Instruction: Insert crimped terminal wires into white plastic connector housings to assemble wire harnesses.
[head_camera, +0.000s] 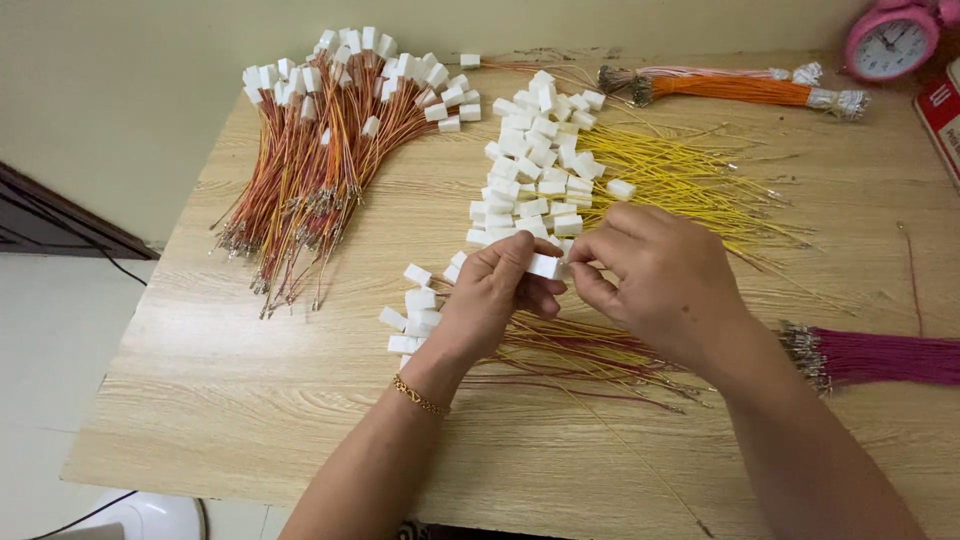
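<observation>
Broadly, a pale wood-grain worktop (250, 400) stands against a cream wall, with light floor showing past its left edge. Both hands meet over the middle of it. The left hand (490, 295), a gold bracelet (420, 397) at its wrist, has its fingers (510, 255) closed around a small white connector (545, 266), pinching its left end. The right hand (660, 280) has its fingers (595, 285) curled in and touching the connector's right end, though whether they pinch a wire there cannot be told. Just beyond the fingers lies a heap of loose white connectors (535, 160), with yellow wires (690, 185) fanned out to its right. Below the fingers sits a small pile of wired connectors (412, 315), their red and yellow leads running under the right wrist. Far left of the fingers lies a big bundle of orange-wired connectors (320, 150). A magenta wire bundle (880, 358) lies right of the right forearm, an orange bundle (730, 88) and a pink alarm clock (890, 40) well beyond
</observation>
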